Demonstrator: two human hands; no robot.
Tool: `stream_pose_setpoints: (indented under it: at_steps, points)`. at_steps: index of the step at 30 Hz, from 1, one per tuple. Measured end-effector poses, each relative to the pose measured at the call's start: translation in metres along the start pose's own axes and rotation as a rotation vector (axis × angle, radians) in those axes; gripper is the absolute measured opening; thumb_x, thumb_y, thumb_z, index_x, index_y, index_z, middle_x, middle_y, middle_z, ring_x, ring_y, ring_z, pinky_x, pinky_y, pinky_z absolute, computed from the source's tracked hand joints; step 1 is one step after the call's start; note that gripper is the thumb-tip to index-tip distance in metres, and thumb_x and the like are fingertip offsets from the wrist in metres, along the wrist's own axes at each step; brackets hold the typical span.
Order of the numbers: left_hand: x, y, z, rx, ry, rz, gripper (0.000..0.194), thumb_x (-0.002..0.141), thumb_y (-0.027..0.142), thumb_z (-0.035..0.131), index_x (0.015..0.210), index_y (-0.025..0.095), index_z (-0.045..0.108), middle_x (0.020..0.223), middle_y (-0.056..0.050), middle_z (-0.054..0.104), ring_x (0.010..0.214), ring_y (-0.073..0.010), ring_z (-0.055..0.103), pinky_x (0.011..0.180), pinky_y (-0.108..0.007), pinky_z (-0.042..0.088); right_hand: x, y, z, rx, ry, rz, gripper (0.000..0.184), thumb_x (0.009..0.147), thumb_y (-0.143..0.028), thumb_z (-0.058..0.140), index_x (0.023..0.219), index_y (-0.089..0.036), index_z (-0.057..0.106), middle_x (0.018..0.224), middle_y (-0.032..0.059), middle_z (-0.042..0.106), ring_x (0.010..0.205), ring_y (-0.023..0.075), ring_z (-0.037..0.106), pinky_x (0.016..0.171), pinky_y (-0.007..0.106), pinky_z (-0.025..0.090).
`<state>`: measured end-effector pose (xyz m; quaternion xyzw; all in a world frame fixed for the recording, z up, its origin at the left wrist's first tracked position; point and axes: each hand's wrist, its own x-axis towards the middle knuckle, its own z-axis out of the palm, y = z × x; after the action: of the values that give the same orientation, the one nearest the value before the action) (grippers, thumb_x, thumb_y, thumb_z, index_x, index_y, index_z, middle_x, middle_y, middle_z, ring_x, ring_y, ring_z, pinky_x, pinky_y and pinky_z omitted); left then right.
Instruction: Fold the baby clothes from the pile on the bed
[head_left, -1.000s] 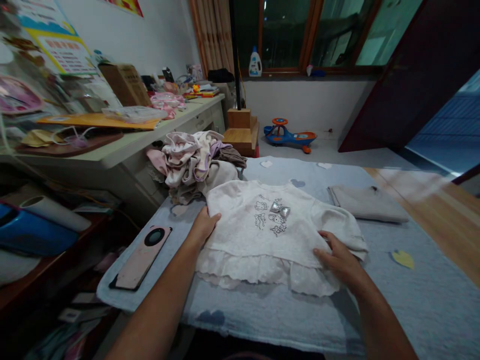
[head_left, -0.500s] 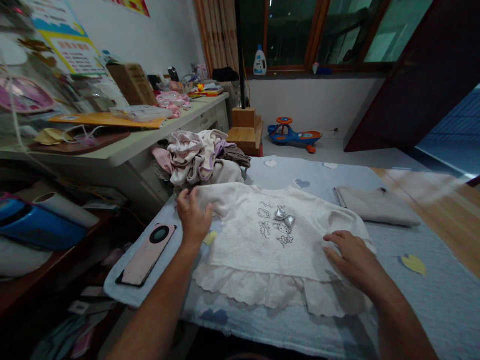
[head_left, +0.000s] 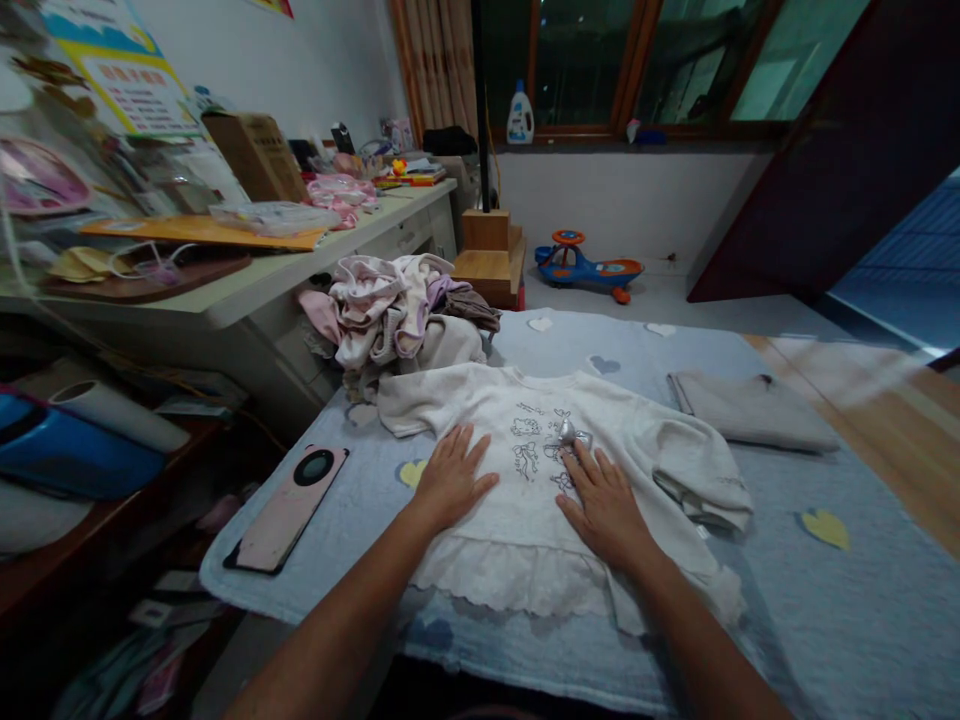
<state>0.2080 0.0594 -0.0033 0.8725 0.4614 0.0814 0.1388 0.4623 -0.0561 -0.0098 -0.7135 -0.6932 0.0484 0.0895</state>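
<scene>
A white long-sleeved child's top (head_left: pixel 517 510) lies spread on the blue bed cover (head_left: pixel 810 610), its neckline pointing away from me. It has line drawings and a silver bow on the chest, and a ruffled hem on the near side. My left hand (head_left: pixel 452 480) rests flat on the left part of its body, fingers spread. On the right of the chest lies my right hand (head_left: pixel 606 505), also flat, its fingertips at the silver bow (head_left: pixel 574 436) and partly covering it. Neither hand grips the cloth.
A pink phone (head_left: pixel 292 510) lies on the cover at left. Behind it rises a heap of clothes (head_left: pixel 405 310) beside the cluttered desk (head_left: pixel 247 300). A folded grey garment (head_left: pixel 750 410) lies at right. A blue and orange ride-on toy (head_left: pixel 585 265) stands on the floor beyond.
Both hands have moved inward from the sleeves to the middle of the top. The left hand has left the left sleeve; the right has come off the right side onto the chest.
</scene>
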Motion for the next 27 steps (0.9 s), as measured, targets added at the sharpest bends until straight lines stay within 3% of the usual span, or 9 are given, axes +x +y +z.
stream_pose_setpoints:
  at_steps: [4,6,10,12,15,18,20,24,27]
  points:
    - [-0.005,-0.004,-0.007,0.073,0.024,-0.134,0.065,0.087,0.054,0.055,0.144,0.023,0.045,0.157,-0.016,0.031,0.147,-0.037,0.019,0.114,-0.055,0.019,-0.011,0.013,-0.012,-0.017,-0.005,0.045,0.061,0.089,-0.044,0.051,0.145,-0.02,0.046,0.157,0.009,0.034,0.145,0.0325,0.028,0.116,0.047,0.026]
    - [-0.004,0.001,-0.013,0.117,0.039,-0.187,0.061,0.086,0.052,0.057,0.138,0.022,0.051,0.152,-0.019,0.038,0.144,-0.0404,0.024,0.11,-0.057,0.023,-0.009,0.016,-0.027,-0.018,-0.056,0.067,0.054,0.088,-0.038,0.053,0.137,-0.017,0.054,0.149,0.0138,0.045,0.138,0.0311,0.04,0.112,0.043,0.033]
    - [0.008,0.019,-0.025,0.17,0.115,-0.161,0.039,0.09,0.036,0.053,0.123,0.017,0.061,0.134,-0.02,0.056,0.132,-0.0371,0.043,0.106,-0.051,0.031,0.014,0.017,-0.058,-0.008,-0.162,0.175,0.038,0.095,-0.026,0.038,0.121,-0.015,0.063,0.114,0.0172,0.07,0.103,0.0279,0.066,0.091,0.038,0.046]
    - [0.019,0.029,-0.026,0.143,0.127,-0.056,0.037,0.093,0.031,0.048,0.124,0.016,0.06,0.135,-0.019,0.055,0.131,-0.0333,0.044,0.108,-0.047,0.032,0.033,0.016,-0.064,-0.002,-0.125,0.159,0.039,0.095,-0.019,0.034,0.121,-0.014,0.063,0.111,0.0161,0.07,0.102,0.0257,0.066,0.091,0.035,0.045]
    - [0.036,0.035,-0.016,0.082,0.083,0.106,0.044,0.094,0.034,0.048,0.134,0.017,0.053,0.15,-0.016,0.043,0.141,-0.0308,0.033,0.114,-0.046,0.024,0.057,0.02,-0.056,-0.035,-0.036,0.041,0.04,0.094,-0.015,0.035,0.125,-0.013,0.06,0.134,0.016,0.059,0.125,0.0248,0.053,0.103,0.033,0.038]
    - [0.045,0.027,-0.002,0.04,0.002,0.128,0.053,0.094,0.045,0.049,0.142,0.023,0.047,0.156,-0.012,0.035,0.146,-0.0309,0.024,0.117,-0.05,0.016,0.068,0.034,-0.046,-0.068,-0.071,0.002,0.041,0.094,-0.016,0.037,0.13,-0.016,0.056,0.144,0.0139,0.051,0.129,0.0244,0.048,0.103,0.034,0.038]
    - [0.047,0.018,0.006,0.032,-0.025,0.115,0.058,0.094,0.052,0.047,0.145,0.024,0.043,0.158,-0.011,0.031,0.148,-0.0318,0.021,0.118,-0.052,0.015,0.071,0.047,-0.045,-0.078,-0.113,0.043,0.039,0.094,-0.014,0.038,0.127,-0.017,0.058,0.139,0.0144,0.055,0.121,0.0241,0.054,0.097,0.033,0.041]
    - [0.046,0.007,0.011,0.069,-0.017,0.088,0.062,0.094,0.058,0.042,0.149,0.026,0.039,0.161,-0.01,0.025,0.149,-0.0341,0.014,0.118,-0.052,0.015,0.084,0.068,-0.059,-0.15,-0.148,0.232,0.035,0.093,-0.011,0.036,0.111,-0.015,0.065,0.11,0.0167,0.068,0.098,0.0239,0.064,0.084,0.032,0.044]
    - [0.045,0.009,0.011,0.124,-0.014,0.07,0.063,0.095,0.058,0.041,0.149,0.028,0.038,0.161,-0.009,0.024,0.149,-0.0349,0.011,0.118,-0.051,0.016,0.104,0.076,-0.068,-0.176,-0.114,0.264,0.035,0.09,-0.008,0.037,0.11,-0.013,0.066,0.109,0.0167,0.068,0.102,0.0241,0.063,0.086,0.031,0.042]
